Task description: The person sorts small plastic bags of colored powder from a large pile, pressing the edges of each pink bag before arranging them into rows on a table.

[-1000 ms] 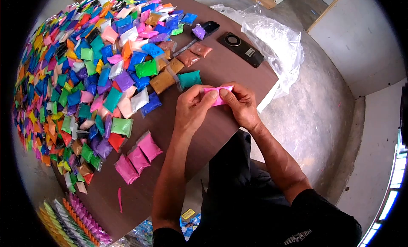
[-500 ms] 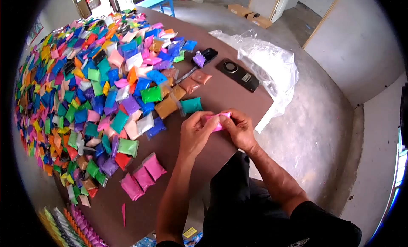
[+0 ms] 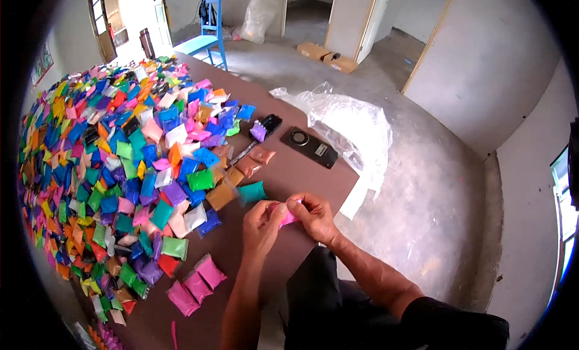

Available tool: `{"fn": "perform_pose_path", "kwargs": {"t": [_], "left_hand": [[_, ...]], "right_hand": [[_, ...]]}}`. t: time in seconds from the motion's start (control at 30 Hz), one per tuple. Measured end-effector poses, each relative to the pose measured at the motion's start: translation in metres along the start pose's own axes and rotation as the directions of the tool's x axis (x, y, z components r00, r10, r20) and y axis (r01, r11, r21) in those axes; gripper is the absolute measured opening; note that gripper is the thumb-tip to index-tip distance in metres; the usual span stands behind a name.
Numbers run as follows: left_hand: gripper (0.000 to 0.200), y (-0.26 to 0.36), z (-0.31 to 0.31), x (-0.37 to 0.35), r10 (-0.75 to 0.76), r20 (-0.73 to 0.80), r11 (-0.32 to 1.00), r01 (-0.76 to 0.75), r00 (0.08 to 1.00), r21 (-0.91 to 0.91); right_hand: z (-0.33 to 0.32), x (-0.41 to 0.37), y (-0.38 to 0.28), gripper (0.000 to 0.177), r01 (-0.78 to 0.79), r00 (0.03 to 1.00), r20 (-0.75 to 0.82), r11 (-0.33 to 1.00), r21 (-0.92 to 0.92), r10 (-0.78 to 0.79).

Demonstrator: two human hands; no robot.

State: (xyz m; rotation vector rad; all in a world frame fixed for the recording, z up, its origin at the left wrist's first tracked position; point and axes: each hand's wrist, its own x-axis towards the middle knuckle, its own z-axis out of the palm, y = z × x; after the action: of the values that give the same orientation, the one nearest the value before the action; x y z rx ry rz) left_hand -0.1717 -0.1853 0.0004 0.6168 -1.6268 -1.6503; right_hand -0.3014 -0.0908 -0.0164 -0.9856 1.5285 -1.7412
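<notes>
Between my two hands is a small pink packet [image 3: 287, 218], mostly covered by the fingers. My left hand [image 3: 263, 226] pinches its left side, and my right hand [image 3: 313, 216] pinches its right side and top. Both are held above the near right edge of the brown table [image 3: 274, 259]. A teal packet [image 3: 252, 192] lies just beyond my left hand. Three pink packets [image 3: 196, 286] rest in a slanted row to the left of my left forearm. Below them is a thin pink strip [image 3: 174, 335].
A big heap of many-coloured packets [image 3: 120, 175] covers the table's left side. Toward the far right edge lie a black device with a round dial [image 3: 310, 147] and a black holder [image 3: 265, 128] with a purple packet. Clear plastic sheeting [image 3: 350, 130] hangs over that edge. A blue chair [image 3: 208, 39] stands beyond.
The view has tilted upward, so the table and hands sit lower and more to the left. Both hands keep the pink packet, and the fingers have shifted over it.
</notes>
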Motion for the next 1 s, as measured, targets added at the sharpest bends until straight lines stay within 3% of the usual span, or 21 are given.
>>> {"fn": "perform_pose_path", "kwargs": {"t": [0.07,0.13,0.23,0.5,0.6,0.67,0.7,0.8,0.9,1.0], "left_hand": [[0.018,0.003,0.002,0.001,-0.015,-0.004,0.997,0.014,1.000,-0.071],[0.019,0.001,-0.007,0.001,-0.075,0.082,0.994,0.068,0.994,0.087],[0.017,-0.004,-0.009,0.001,-0.089,0.093,0.996,0.086,0.992,0.034],[0.015,-0.010,-0.014,0.000,0.060,0.069,0.970,-0.075,0.996,0.231],[0.016,-0.001,-0.007,-0.001,-0.009,0.079,0.992,-0.001,0.997,0.124],[0.017,0.007,0.002,-0.002,-0.071,0.031,0.990,0.075,0.997,-0.117],[0.017,0.007,-0.001,-0.001,-0.071,0.034,0.990,0.074,0.997,-0.118],[0.016,0.004,-0.009,-0.001,-0.142,0.110,0.990,0.140,0.984,0.028],[0.016,-0.001,-0.010,-0.001,-0.091,0.054,0.995,0.089,0.994,0.046],[0.020,-0.014,-0.018,0.002,0.039,0.057,0.981,-0.050,0.998,0.189]], "right_hand": [[0.000,0.000,0.007,0.016,0.005,0.998,-0.056,0.999,0.038,-0.003],[0.000,0.000,0.007,0.017,0.051,0.997,-0.060,0.998,0.048,-0.049],[0.000,0.001,0.000,0.019,0.053,0.999,-0.012,0.996,0.068,-0.053],[0.001,0.002,-0.006,0.020,-0.045,0.996,0.081,0.999,0.003,0.045],[-0.002,0.002,-0.001,0.019,-0.024,0.998,0.063,0.999,0.031,0.022],[-0.003,0.001,0.004,0.018,0.015,1.000,-0.016,0.999,0.039,-0.015],[-0.003,0.001,0.007,0.018,0.016,1.000,-0.019,0.999,0.038,-0.015],[0.000,0.002,0.009,0.017,0.043,0.998,-0.053,0.999,0.017,-0.042],[0.004,0.001,0.003,0.017,0.018,0.999,-0.035,1.000,0.022,-0.017],[0.007,0.001,0.000,0.019,0.041,0.999,-0.012,0.999,-0.036,-0.041]]}}
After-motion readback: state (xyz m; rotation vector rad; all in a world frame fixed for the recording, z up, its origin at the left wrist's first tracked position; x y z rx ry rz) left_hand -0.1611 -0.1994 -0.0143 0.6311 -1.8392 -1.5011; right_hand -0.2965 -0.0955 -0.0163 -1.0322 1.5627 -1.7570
